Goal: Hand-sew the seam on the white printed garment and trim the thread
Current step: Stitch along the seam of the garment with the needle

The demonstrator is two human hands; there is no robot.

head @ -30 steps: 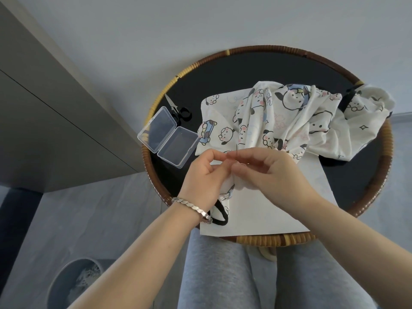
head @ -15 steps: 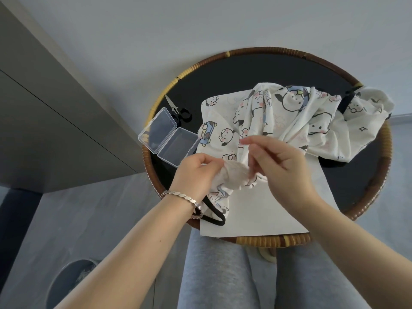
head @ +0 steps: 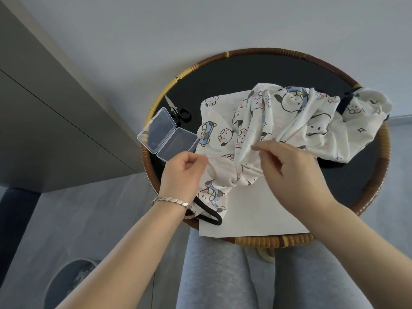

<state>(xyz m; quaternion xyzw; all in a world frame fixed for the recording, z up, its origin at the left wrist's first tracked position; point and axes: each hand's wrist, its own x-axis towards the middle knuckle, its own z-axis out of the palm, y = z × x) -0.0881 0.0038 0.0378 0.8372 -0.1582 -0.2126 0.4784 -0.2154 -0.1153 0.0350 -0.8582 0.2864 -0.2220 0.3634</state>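
1. The garment (head: 278,126) lies crumpled on the round tray (head: 379,175), its length running from the near-left rim to the far-right rim.
2. The left hand (head: 182,172) pinches a bunched fold; the right hand (head: 287,170) pinches the cloth beside it.
3. Needle and thread are too small to make out.
4. Scissors (head: 178,110) lie partly hidden behind the open clear box (head: 167,137) at the left rim.

A round black surface (head: 256,70) with a woven rattan rim carried everything. On it lay a white sheet of paper (head: 263,210), the white printed garment (head: 289,121), an open clear plastic box (head: 167,134), and small scissors (head: 178,110) just beside the box.
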